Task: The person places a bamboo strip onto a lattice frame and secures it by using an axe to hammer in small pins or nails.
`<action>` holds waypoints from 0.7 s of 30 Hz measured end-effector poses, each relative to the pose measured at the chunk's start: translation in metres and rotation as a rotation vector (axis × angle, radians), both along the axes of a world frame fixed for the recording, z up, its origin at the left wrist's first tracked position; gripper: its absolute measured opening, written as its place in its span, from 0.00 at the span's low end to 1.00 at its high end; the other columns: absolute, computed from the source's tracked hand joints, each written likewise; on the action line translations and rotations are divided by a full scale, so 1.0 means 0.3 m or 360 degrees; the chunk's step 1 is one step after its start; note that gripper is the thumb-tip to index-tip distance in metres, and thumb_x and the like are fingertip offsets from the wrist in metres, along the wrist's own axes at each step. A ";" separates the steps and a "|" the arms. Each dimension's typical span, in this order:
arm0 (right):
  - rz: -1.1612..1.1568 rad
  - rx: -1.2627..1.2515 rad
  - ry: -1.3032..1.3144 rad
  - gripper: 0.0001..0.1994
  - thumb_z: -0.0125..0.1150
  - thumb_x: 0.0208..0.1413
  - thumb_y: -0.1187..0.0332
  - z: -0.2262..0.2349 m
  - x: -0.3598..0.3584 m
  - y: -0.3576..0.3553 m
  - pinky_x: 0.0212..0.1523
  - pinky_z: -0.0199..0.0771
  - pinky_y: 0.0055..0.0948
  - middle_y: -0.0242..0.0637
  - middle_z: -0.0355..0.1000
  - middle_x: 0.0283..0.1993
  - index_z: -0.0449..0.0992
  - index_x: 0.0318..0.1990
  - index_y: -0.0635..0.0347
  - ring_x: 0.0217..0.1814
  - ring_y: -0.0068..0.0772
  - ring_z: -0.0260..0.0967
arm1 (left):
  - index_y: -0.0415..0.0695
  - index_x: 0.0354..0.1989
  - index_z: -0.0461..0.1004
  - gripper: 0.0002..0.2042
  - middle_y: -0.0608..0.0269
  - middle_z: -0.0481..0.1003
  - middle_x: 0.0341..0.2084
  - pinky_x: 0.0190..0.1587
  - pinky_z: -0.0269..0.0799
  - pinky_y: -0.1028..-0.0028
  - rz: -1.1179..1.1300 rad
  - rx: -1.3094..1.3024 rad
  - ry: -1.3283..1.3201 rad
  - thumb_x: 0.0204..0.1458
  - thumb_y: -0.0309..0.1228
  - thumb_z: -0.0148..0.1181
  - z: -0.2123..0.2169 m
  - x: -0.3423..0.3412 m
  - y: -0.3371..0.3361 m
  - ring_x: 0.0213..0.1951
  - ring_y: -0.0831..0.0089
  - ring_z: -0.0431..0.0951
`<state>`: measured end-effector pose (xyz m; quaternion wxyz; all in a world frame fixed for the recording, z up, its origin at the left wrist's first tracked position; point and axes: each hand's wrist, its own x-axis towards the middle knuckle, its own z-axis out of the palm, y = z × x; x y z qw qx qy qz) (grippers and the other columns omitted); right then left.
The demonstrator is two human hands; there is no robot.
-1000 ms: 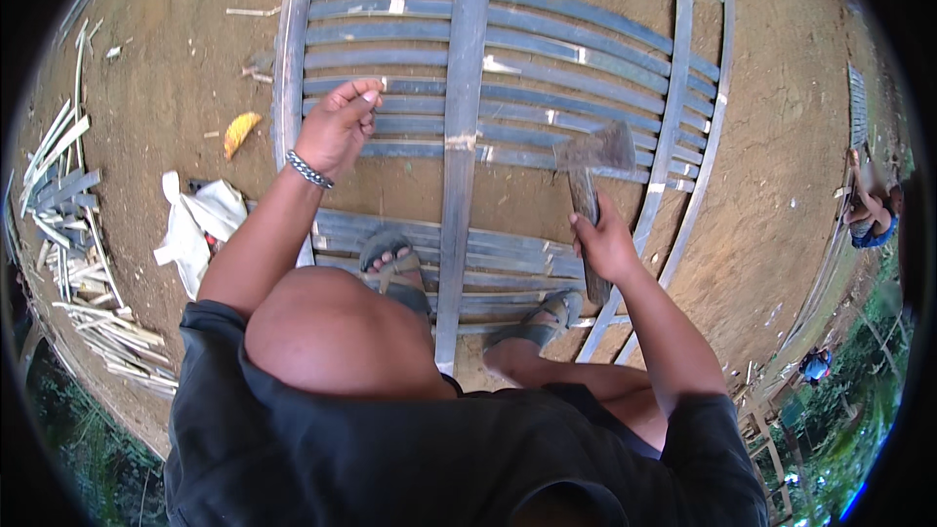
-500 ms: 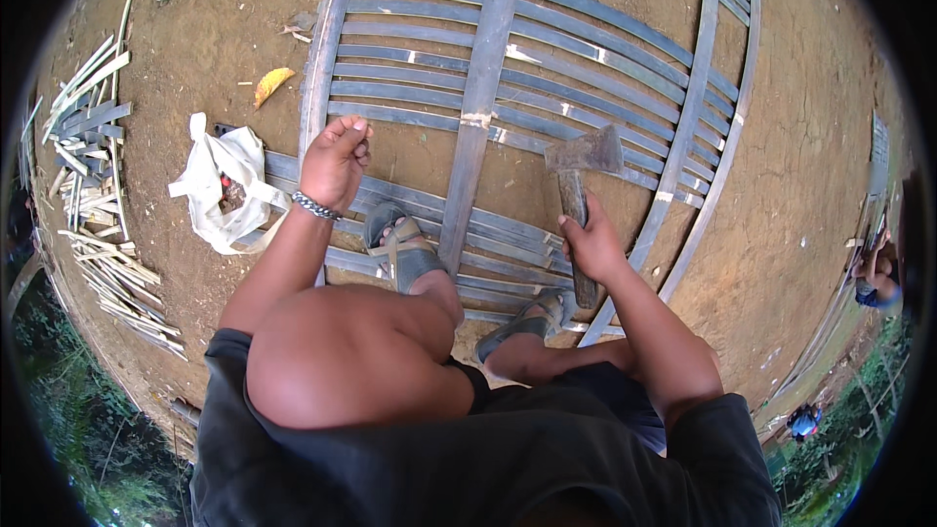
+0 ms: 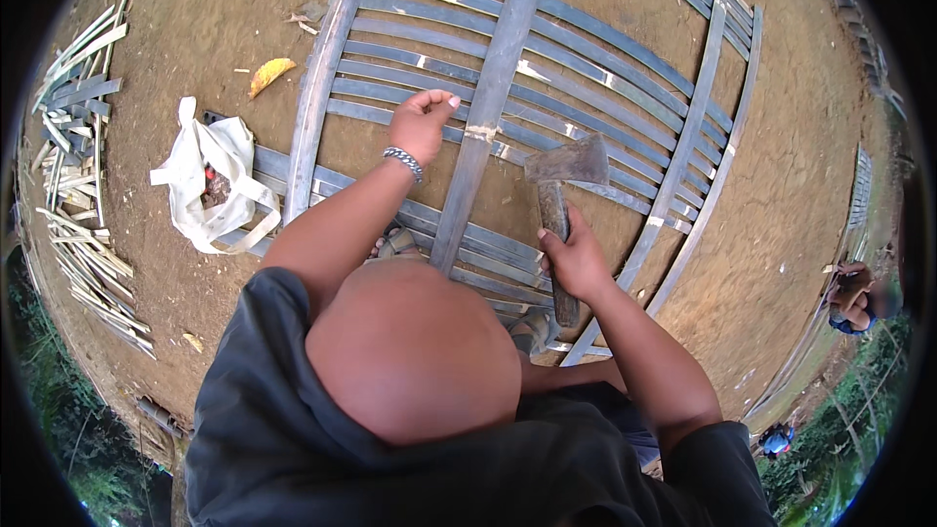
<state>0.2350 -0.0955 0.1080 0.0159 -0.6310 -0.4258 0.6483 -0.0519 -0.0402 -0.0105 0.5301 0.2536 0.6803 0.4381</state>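
My right hand (image 3: 581, 262) is wrapped round the wooden handle of a hatchet (image 3: 574, 163), whose wide, worn metal head points away from me above the slats. My left hand (image 3: 420, 129), with a chain bracelet at the wrist, is closed in a pinch; anything between thumb and finger is too small to make out. It hovers just left of a broad grey crosspiece (image 3: 509, 44), which runs over a lattice of thin split-bamboo slats (image 3: 420, 27) on the ground. Pale marks show where crosspiece and slats meet. My sandalled feet are on the near slats, partly hidden by my knee.
A white cloth bag (image 3: 200, 210) with small things inside lies open at the left, below a yellow leaf (image 3: 270, 75). Farther left are piles of split bamboo strips (image 3: 88, 268). Another person (image 3: 854, 295) sits at the right edge, near plants.
My left hand has moved right, from the lattice's left side toward the middle crosspiece. The hatchet has shifted slightly left and nearer, still in my right hand. My raised knee has swung right.
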 end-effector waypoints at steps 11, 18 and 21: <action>-0.0244 -0.0073 0.0077 0.31 0.60 0.66 0.71 0.024 -0.072 -0.032 0.27 0.74 0.28 0.33 0.73 0.32 0.56 0.74 0.60 0.24 0.23 0.71 | 0.43 0.39 0.85 0.07 0.61 0.83 0.28 0.36 0.74 0.72 -0.0177 0.0069 0.0748 0.58 0.33 0.69 -0.067 0.120 0.059 0.29 0.75 0.80; -0.0253 -0.0105 0.0055 0.32 0.60 0.66 0.70 0.001 -0.074 -0.078 0.27 0.73 0.27 0.33 0.73 0.32 0.55 0.74 0.58 0.24 0.23 0.70 | 0.42 0.37 0.84 0.07 0.57 0.82 0.31 0.37 0.76 0.68 0.0015 0.0230 0.0846 0.57 0.32 0.68 -0.118 0.161 0.048 0.30 0.65 0.81; -0.0244 -0.0104 0.0058 0.32 0.60 0.66 0.69 -0.001 -0.079 -0.089 0.26 0.74 0.28 0.34 0.73 0.32 0.54 0.75 0.59 0.24 0.23 0.70 | 0.41 0.39 0.84 0.08 0.62 0.82 0.29 0.36 0.74 0.73 0.0090 0.0290 0.0884 0.58 0.33 0.68 -0.156 0.167 0.047 0.28 0.75 0.77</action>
